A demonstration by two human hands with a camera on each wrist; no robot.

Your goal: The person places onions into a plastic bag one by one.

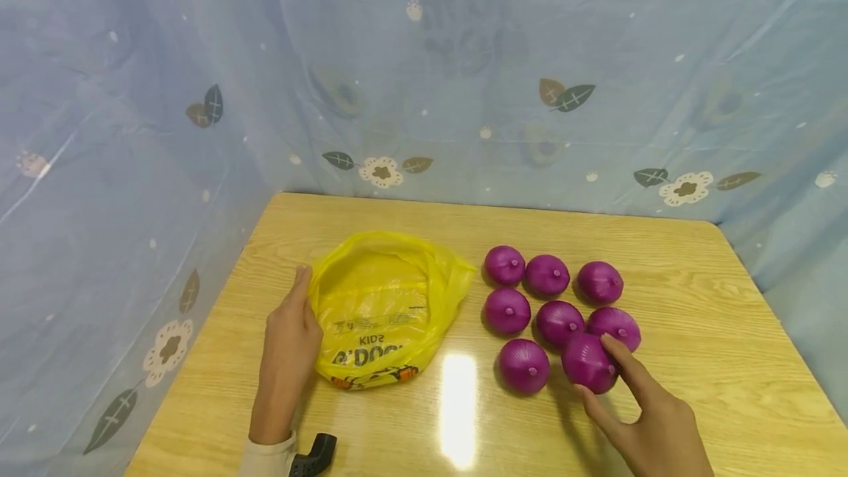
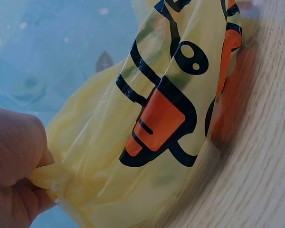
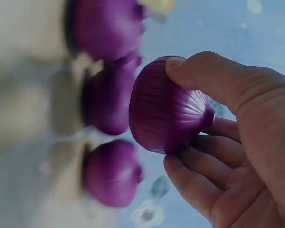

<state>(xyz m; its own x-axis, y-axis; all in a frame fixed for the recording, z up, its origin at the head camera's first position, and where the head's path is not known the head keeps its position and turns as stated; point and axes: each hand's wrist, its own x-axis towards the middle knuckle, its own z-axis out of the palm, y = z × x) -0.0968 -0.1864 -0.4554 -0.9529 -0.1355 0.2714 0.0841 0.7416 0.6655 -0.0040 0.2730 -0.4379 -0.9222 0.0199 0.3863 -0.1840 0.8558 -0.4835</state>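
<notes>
A yellow plastic bag (image 1: 380,308) with printed letters lies with its mouth spread on the left half of the table. My left hand (image 1: 289,344) pinches the left edge of its rim; the left wrist view shows the bunched plastic between thumb and fingers, beside an orange and black print on the bag (image 2: 152,123). My right hand (image 1: 652,411) holds a purple onion (image 1: 588,364) between thumb and fingers. The right wrist view shows this onion (image 3: 168,107) apart from the table, its stem end toward the palm. Several more purple onions (image 1: 559,323) sit grouped behind and left of it.
The light wooden table (image 1: 722,359) has curtains (image 1: 464,79) behind it and at its sides. A lone onion (image 1: 523,366) stands nearest the front, left of my right hand. A black strap piece (image 1: 316,455) is on my left wrist.
</notes>
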